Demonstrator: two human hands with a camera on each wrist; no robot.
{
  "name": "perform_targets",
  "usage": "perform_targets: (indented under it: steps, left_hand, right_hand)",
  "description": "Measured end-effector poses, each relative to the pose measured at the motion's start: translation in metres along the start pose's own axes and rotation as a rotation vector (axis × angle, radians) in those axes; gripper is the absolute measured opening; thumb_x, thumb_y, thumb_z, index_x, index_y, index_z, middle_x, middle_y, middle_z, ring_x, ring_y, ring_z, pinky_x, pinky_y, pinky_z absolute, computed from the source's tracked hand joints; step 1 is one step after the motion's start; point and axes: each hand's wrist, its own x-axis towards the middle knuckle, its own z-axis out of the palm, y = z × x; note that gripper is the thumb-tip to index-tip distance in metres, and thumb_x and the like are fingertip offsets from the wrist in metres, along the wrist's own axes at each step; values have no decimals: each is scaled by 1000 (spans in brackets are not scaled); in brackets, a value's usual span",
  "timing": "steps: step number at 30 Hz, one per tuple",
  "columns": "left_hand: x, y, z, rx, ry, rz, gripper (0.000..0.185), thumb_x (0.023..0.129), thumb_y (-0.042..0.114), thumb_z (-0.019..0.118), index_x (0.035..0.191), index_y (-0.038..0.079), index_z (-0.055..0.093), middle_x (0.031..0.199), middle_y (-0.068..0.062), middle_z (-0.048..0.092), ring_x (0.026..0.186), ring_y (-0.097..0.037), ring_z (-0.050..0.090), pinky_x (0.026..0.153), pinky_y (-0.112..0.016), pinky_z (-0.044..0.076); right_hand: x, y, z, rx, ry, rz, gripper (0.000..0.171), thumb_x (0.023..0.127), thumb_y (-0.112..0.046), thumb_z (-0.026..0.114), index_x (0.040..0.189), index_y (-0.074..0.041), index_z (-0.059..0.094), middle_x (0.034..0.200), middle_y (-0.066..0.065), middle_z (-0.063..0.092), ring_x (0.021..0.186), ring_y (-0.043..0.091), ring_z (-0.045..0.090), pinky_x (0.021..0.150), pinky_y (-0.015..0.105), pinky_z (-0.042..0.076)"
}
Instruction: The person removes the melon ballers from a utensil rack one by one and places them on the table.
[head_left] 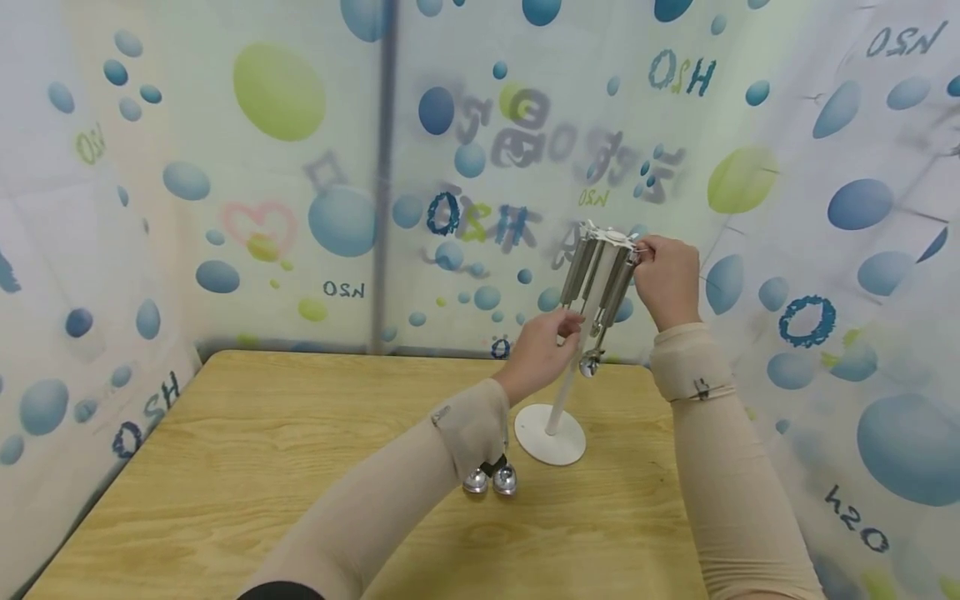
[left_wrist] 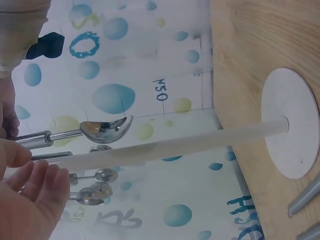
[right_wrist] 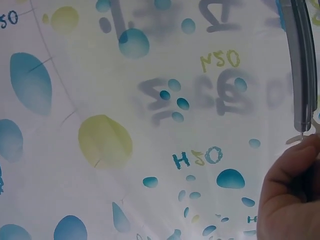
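A white stand [head_left: 549, 437] has a round base, a pole and a hooked top, from which several metal spoons hang by thick handles [head_left: 617, 279]. My right hand [head_left: 671, 279] is at the top's right side. In the right wrist view, its thumb and fingers pinch the small end loop of a spoon handle [right_wrist: 301, 75]. My left hand [head_left: 543, 346] is lower, thumb and fingers bent beside the pole [left_wrist: 175, 147] and a metal handle end [left_wrist: 55, 156]; I cannot tell whether they grip either. Just past it hangs a spoon bowl [head_left: 590, 363].
Two shiny metal bowls [head_left: 504, 480] show on the wooden table [head_left: 285, 442] below my left sleeve. Grey metal handles [left_wrist: 306, 195] lie beside the stand's base in the left wrist view. Patterned curtains [head_left: 285, 150] enclose the table at the back and sides.
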Motion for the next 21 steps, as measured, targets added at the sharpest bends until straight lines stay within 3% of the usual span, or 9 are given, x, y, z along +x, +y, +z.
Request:
perform_targets:
  steps: [4,9,16,21]
  left_hand:
    - [7,5,6,-23,29,7,28,99,13,54,127,8,60,114,-5,66,101,-12,62,82,-19,51]
    - [15,10,12,-52,55,-9,32,100,15,53,131,10,56,120,-2,63,105,-12,59,85,-22,51]
    - [25,15,15,-84,92,-21,36,100,21,54,134,11,53,123,-2,62,108,-13,59,89,-27,51]
    - [30,20,15,-171,81,-40,38,100,25,55,135,13,51,121,-2,62,108,-12,60,87,-25,51]
  right_hand:
    - [-1,-3,-1,-61,-4,3,33,94,1,44,61,-4,47,54,11,41,55,27,34,57,36,29]
    - [-3,-8,-1,-132,3,9,38,91,1,44,56,-11,32,55,5,26,56,25,27,56,37,26]
    - [-5,-21,-4,-226,10,-12,34,83,5,44,54,-10,36,52,7,32,54,25,31,50,37,28]
    - [-8,-29,-6,-267,-2,17,30,83,4,47,55,-7,44,53,10,43,51,24,38,46,38,35]
